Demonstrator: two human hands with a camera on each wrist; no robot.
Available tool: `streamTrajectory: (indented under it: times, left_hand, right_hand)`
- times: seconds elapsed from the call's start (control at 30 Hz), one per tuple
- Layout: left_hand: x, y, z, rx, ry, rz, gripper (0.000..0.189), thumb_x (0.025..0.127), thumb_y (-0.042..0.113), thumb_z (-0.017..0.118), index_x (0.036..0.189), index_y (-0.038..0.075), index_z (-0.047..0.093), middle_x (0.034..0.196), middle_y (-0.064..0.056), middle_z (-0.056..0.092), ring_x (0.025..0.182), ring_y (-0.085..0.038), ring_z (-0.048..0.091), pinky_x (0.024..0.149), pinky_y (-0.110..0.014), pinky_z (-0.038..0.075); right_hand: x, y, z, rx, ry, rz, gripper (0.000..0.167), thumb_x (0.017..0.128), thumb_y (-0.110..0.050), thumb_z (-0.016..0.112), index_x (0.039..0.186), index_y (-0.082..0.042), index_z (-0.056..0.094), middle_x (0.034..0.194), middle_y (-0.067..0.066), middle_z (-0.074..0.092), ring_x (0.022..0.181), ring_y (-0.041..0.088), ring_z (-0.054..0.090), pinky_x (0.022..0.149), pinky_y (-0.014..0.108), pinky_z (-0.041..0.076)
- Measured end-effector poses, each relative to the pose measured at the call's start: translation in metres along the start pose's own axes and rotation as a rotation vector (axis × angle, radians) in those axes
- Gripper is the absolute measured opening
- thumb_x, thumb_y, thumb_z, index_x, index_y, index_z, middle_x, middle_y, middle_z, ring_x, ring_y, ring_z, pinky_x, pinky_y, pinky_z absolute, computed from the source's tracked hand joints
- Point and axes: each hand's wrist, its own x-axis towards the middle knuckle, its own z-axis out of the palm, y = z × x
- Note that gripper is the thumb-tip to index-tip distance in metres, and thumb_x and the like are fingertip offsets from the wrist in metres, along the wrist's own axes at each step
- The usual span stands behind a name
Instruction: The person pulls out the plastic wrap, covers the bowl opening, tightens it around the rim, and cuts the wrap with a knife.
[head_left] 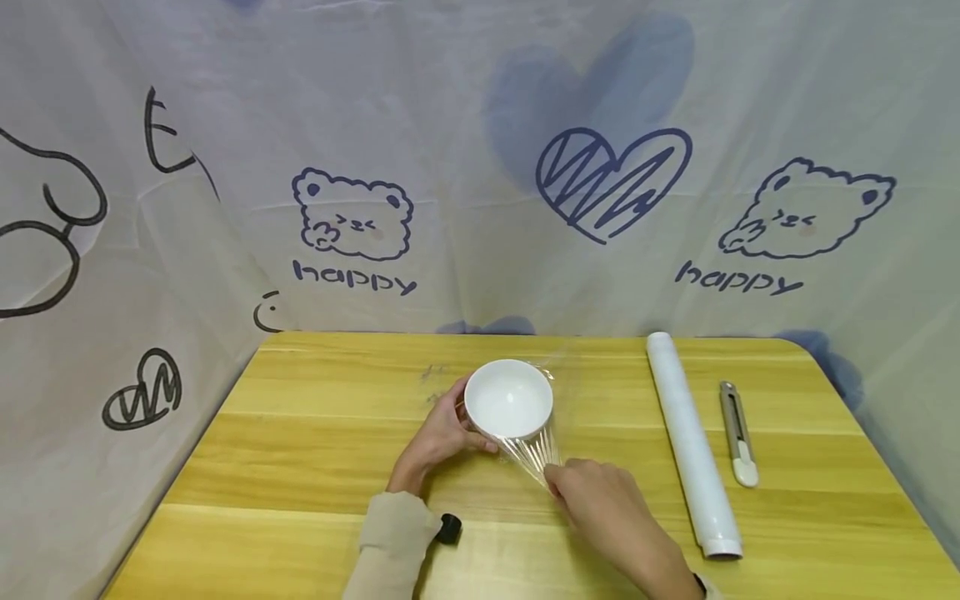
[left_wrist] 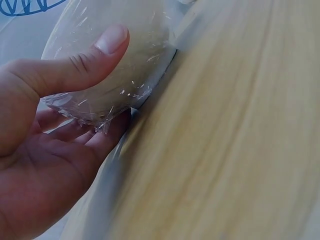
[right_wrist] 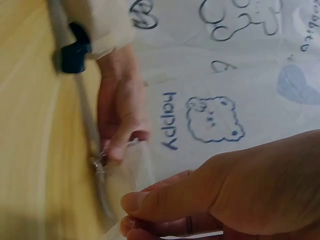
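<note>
A white bowl (head_left: pixel 508 398) stands on the wooden table, with clear cling film around its outside. My left hand (head_left: pixel 442 429) holds the bowl at its left side; in the left wrist view the thumb presses on the film-covered wall (left_wrist: pixel 142 65) and the fingers curl beneath it. Bunched cling film (head_left: pixel 534 454) stretches from the bowl's near right side to my right hand (head_left: pixel 611 508), which pinches its end. The right wrist view shows the thumb and fingers of that hand (right_wrist: pixel 240 185) together on the film. Most of the film around the back is too transparent to trace.
A long white roll of cling film (head_left: pixel 692 450) lies to the right on the table (head_left: pixel 300 450). Beyond it lies a utility knife (head_left: pixel 738 433) with a light handle end. A printed cloth (head_left: pixel 465 167) hangs behind the table and at its sides.
</note>
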Motion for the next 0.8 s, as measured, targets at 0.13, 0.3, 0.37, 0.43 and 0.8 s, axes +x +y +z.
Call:
streamTrajectory:
  times: [0.13, 0.3, 0.37, 0.43, 0.8]
  left_hand:
    - [0.001, 0.001, 0.0, -0.004, 0.002, 0.0, 0.121, 0.055, -0.028, 0.086, 0.159, 0.0, 0.029, 0.155, -0.024, 0.04, 0.138, -0.043, 0.046, 0.103, -0.035, 0.05]
    - [0.001, 0.0, 0.0, -0.025, -0.008, -0.013, 0.121, 0.057, -0.029, 0.084, 0.159, 0.001, 0.028, 0.157, -0.024, 0.038, 0.14, -0.043, 0.043, 0.103, -0.035, 0.05]
    - [0.0, 0.0, -0.001, -0.022, -0.026, -0.019, 0.122, 0.058, -0.028, 0.085, 0.16, 0.002, 0.025, 0.158, -0.024, 0.036, 0.141, -0.043, 0.041, 0.105, -0.035, 0.049]
    - [-0.002, 0.001, -0.002, -0.015, -0.065, -0.02, 0.125, 0.061, -0.027, 0.085, 0.162, 0.003, 0.018, 0.161, -0.024, 0.031, 0.143, -0.043, 0.038, 0.109, -0.037, 0.046]
    - [-0.006, 0.006, 0.001, 0.045, -0.144, -0.012, 0.145, 0.068, -0.005, 0.094, 0.161, 0.006, -0.016, 0.169, -0.02, 0.003, 0.151, -0.037, 0.022, 0.122, -0.046, 0.021]
  right_hand:
    - [0.004, 0.005, 0.012, 0.015, -0.018, 0.007, 0.041, 0.086, 0.0, 0.072, 0.064, -0.021, 0.044, 0.059, -0.009, 0.039, 0.054, 0.008, 0.034, 0.044, 0.027, 0.03]
    - [0.012, 0.012, 0.032, 0.044, -0.015, 0.037, 0.042, 0.089, -0.001, 0.072, 0.065, -0.021, 0.044, 0.059, -0.008, 0.038, 0.054, 0.009, 0.035, 0.045, 0.028, 0.03]
    - [0.015, 0.014, 0.04, 0.047, -0.009, 0.058, 0.041, 0.088, 0.0, 0.072, 0.066, -0.021, 0.045, 0.06, -0.008, 0.04, 0.054, 0.009, 0.038, 0.045, 0.028, 0.031]
    - [0.017, 0.017, 0.045, 0.047, 0.005, 0.081, 0.039, 0.086, 0.001, 0.072, 0.066, -0.02, 0.046, 0.06, -0.008, 0.041, 0.054, 0.01, 0.04, 0.045, 0.029, 0.033]
    - [0.028, 0.021, 0.049, 0.114, 0.007, 0.112, 0.03, 0.084, 0.001, 0.074, 0.068, -0.016, 0.056, 0.064, -0.005, 0.047, 0.058, 0.012, 0.045, 0.049, 0.032, 0.041]
